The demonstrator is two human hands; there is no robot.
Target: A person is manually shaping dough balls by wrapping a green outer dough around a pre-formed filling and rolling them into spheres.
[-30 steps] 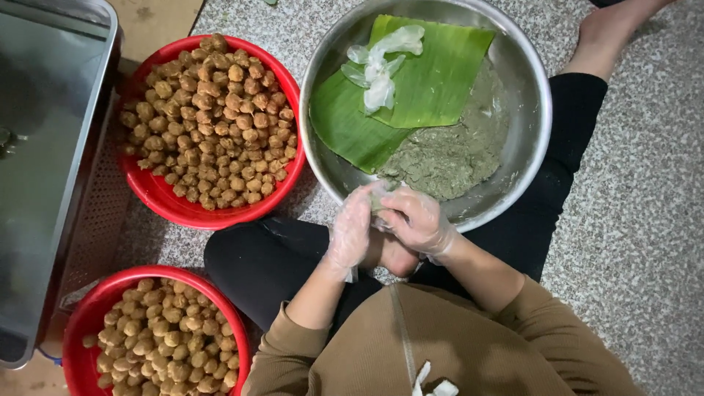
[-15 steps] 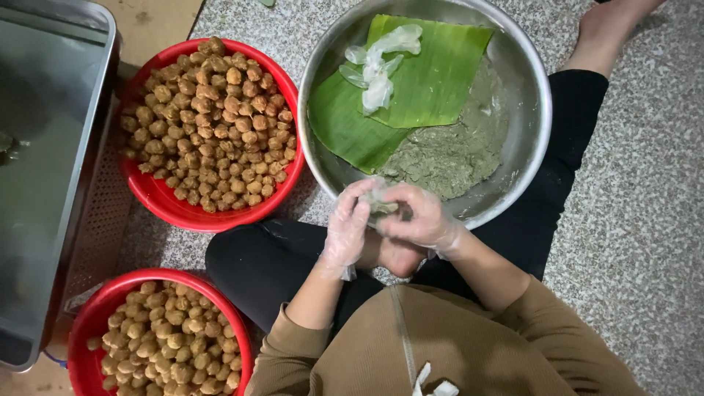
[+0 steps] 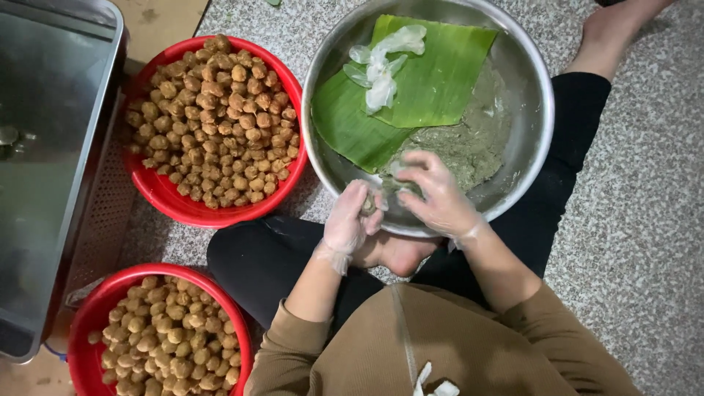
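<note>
Over the near rim of the steel bowl (image 3: pixel 534 154), both gloved hands work a small lump of green dough (image 3: pixel 369 207): the left hand (image 3: pixel 350 224) curls its grip around the lump, while the right hand (image 3: pixel 438 196) presses fingertips in beside it. Shaping looks underway; finishing it would call for steady, even pressure. Inside the bowl lie more green dough (image 3: pixel 466 143), a banana leaf (image 3: pixel 433 88) and spare gloves (image 3: pixel 381 62). Two red basins (image 3: pixel 158 194) (image 3: pixel 92 312) hold brown balls (image 3: pixel 209 117).
</note>
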